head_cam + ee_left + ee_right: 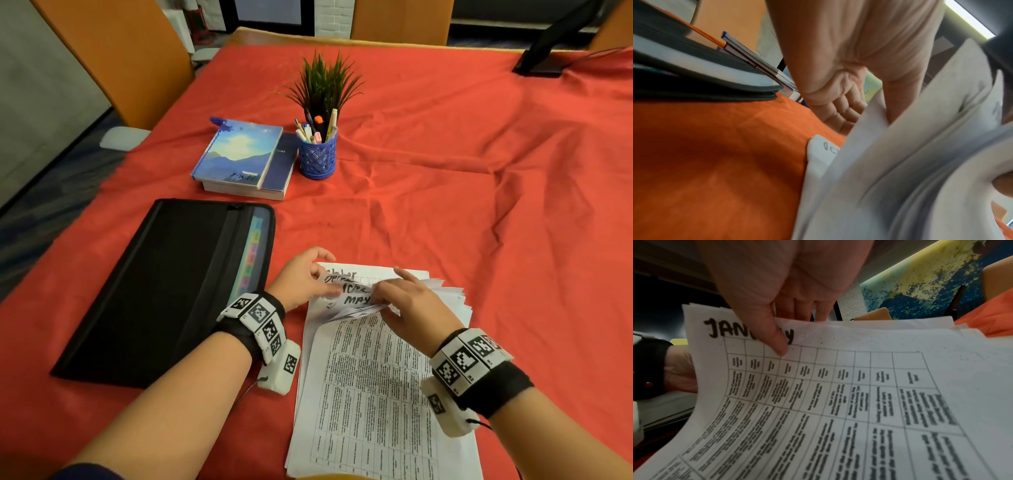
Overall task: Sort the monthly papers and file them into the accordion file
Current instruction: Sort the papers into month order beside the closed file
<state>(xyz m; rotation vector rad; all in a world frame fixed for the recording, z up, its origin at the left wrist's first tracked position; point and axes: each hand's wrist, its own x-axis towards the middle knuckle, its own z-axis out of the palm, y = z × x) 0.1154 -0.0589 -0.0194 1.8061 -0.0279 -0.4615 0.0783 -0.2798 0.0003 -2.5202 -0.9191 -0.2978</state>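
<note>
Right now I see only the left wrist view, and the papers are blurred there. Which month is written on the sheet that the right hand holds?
Observer: In the right wrist view the right hand pinches the top sheet. Its thumb covers the middle of the heading, but JAN and Y show.
Operator: And the sheets under it?
Observer: In the head view the left hand holds the papers fanned; one heading reads MAY.
Operator: What lies to the left of them?
Observer: The black accordion file lies flat there, and coloured tabs show along its right edge.
</note>
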